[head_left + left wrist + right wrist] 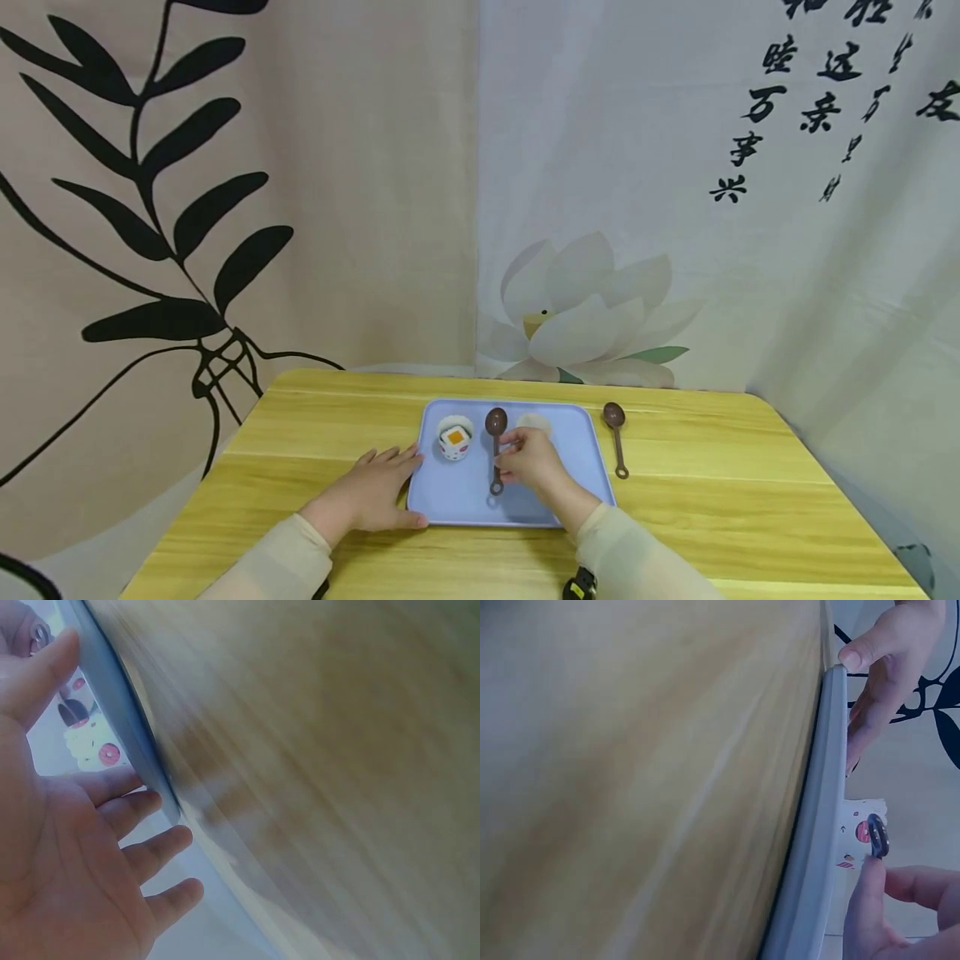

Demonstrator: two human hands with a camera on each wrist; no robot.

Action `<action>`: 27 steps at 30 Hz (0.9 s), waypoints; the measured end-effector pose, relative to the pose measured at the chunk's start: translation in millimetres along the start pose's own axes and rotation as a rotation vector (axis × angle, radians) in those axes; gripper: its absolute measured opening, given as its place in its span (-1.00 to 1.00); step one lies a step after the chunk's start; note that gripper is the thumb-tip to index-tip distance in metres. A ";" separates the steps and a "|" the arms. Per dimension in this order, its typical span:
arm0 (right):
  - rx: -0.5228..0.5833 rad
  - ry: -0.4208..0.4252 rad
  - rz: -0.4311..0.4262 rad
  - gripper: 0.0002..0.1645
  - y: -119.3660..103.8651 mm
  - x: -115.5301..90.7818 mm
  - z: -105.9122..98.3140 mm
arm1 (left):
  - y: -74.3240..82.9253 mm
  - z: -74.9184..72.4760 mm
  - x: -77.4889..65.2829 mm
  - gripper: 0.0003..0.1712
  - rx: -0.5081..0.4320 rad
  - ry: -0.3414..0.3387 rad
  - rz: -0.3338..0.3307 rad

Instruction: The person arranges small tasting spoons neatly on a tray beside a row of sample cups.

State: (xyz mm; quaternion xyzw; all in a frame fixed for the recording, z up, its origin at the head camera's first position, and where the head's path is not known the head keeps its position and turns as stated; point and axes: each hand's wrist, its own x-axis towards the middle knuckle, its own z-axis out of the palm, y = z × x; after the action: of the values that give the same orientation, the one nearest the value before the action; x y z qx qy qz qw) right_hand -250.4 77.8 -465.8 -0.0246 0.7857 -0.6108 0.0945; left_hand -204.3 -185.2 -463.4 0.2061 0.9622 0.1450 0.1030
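My right hand [536,463] pinches a brown spoon [496,423] by its handle over the light blue tray [457,502]. In the right wrist view, the ring end of the spoon handle [878,837] shows beside the thumb tip. My left hand [372,493] lies at the tray's left edge, fingers extended, thumb by the near left corner. A small patterned paper cup [454,450] stands on the tray's left side, holding a white piece with an orange square [455,436]. Behind my right hand is a pale round thing [534,422], partly hidden by the fingers.
A second brown spoon [615,429] lies on the wooden table [712,483], just right of the tray. A printed curtain [375,208] hangs behind the table's far edge.
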 end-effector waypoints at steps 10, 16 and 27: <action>-0.059 -0.034 0.026 -0.66 0.9 4.2 3.4 | 1.8 0.0 0.3 0.19 -0.001 -0.003 -0.007; -0.100 -0.032 0.038 -0.69 3.4 7.0 4.5 | 3.2 -0.8 -0.4 0.18 -0.010 0.003 -0.007; -0.178 -0.005 0.037 -0.70 4.4 10.2 7.8 | 1.6 0.4 1.2 0.16 -0.013 0.001 0.001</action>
State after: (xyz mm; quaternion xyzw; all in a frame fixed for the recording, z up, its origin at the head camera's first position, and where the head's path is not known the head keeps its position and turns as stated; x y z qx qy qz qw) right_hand -258.6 69.9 -473.1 -0.0201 0.8370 -0.5366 0.1052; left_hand -204.7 -183.2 -463.5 0.2060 0.9612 0.1515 0.1038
